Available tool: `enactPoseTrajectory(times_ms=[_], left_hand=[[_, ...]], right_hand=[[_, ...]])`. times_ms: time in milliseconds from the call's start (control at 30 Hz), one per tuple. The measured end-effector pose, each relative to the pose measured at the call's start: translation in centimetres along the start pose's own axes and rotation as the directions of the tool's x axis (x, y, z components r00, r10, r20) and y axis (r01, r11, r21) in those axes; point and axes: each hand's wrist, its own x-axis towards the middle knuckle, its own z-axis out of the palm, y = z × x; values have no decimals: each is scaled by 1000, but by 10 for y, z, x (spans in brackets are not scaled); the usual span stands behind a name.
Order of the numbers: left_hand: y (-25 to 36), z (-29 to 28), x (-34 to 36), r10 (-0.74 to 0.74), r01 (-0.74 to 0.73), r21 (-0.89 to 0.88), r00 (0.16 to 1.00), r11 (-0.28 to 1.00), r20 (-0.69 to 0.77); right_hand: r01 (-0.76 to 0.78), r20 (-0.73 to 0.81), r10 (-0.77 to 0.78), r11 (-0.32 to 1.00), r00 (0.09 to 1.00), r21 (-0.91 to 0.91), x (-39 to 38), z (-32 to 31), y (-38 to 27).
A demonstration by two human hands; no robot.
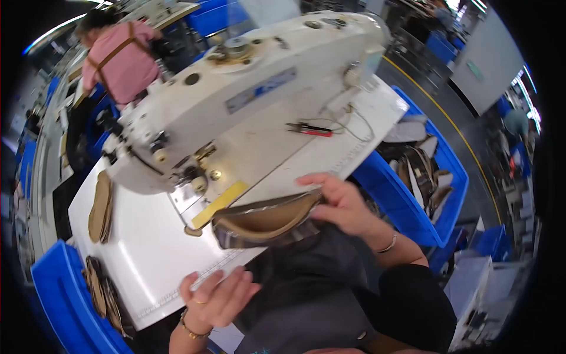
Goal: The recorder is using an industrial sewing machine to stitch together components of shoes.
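My right hand (pixel 342 206) is closed on one end of a shoe upper (pixel 265 227), thumb and fingers pinching its edge. Dark patterned fabric forms its outside, and a tan lining shows in the opening. It hangs in front of the sewing machine (pixel 247 88), above the table's near edge. Lower left, my left hand (pixel 218 295) is apart from the upper, palm turned up, fingers spread and nothing in them. The machine's needle area (pixel 194 177) is just beyond the upper, beside a yellow strip (pixel 221 203) on the bed.
Tan cut pieces (pixel 101 206) lie on the white table (pixel 141 253) at left. Red-handled thread snips (pixel 312 130) rest behind the bed. A blue bin (pixel 65 295) stands left, another blue bin (pixel 454 206) with shoe pieces right. A person in pink (pixel 124 59) works beyond.
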Motion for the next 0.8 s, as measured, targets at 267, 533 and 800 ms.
enactPoseTrajectory(times_ms=[267,533,800], left_hand=[[-60,27,-22,-227,232,172,973,958,-47],[-130,21,-40,-508,512,191,858,837,-76],[-221,34,-47,-728,735,90,678,672,-104]], right_hand=[[-524,-815,-385,628,433,-575,-189,-198,-98],[-237,-325,-562,226,760,-945,-58,-123,-63],[810,783,-300,-54,545,-584,80,26,-20]])
